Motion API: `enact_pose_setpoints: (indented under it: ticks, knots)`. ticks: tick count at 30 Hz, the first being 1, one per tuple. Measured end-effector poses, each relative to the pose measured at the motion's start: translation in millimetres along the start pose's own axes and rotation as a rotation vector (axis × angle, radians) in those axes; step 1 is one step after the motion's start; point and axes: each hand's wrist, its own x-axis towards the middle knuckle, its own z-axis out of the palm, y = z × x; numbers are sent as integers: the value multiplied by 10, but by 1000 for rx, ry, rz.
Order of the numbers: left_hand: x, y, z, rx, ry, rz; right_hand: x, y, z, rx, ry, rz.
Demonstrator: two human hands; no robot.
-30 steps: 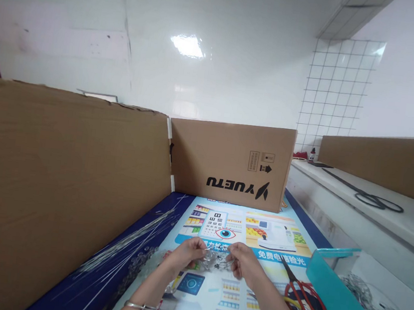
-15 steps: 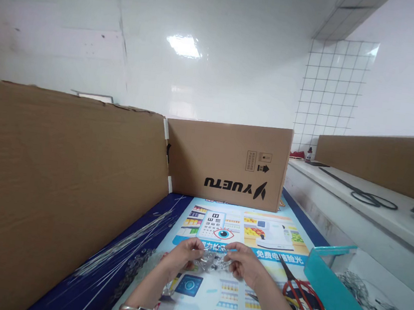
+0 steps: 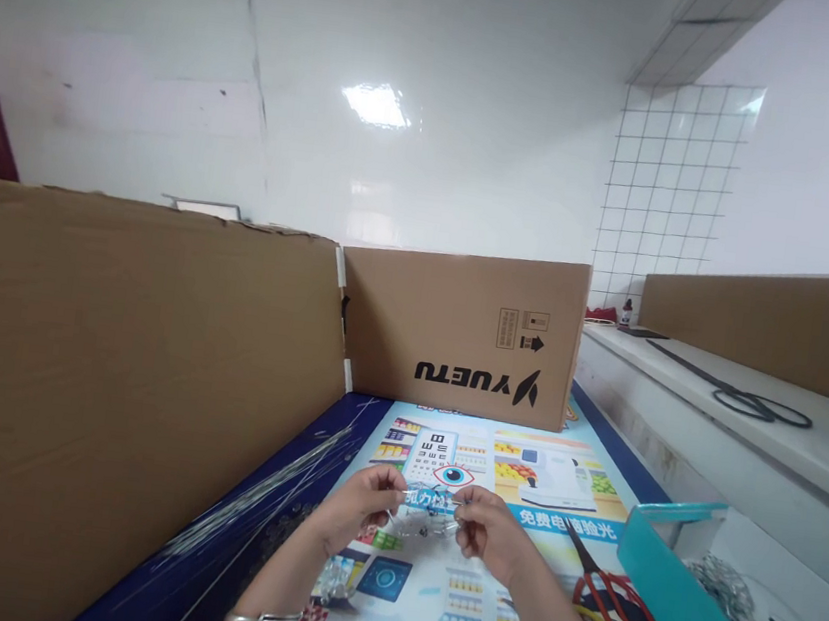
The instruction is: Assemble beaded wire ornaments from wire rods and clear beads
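Two hands, left hand (image 3: 358,507) and right hand (image 3: 485,531), pinch a beaded wire strand (image 3: 427,514) above the poster mat (image 3: 551,488). I keep it taut, fingertips near the beads.

From the hands, the cardboard box (image 3: 461,331) stood at twelve o'clock on the poster (image 3: 553,469); scissors (image 3: 609,601) lay at four, wires (image 3: 264,484) at ten.
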Motion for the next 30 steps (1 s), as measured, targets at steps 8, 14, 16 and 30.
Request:
enact_pose_setpoints:
  ticks: [8, 14, 16, 30]
  knots:
    - [-143, 504, 113, 17, -1, 107, -202, -470, 172, 5, -40, -134]
    - [-300, 946, 282, 87, -58, 188, -521, -852, 275, -56, -94, -235]
    - [-382, 1063, 351, 116, -74, 222, -645, -971, 308, -101, -113, -276]
    - [-911, 1475, 584, 367, -96, 393, -1131, -1302, 451, -280, -255, -381]
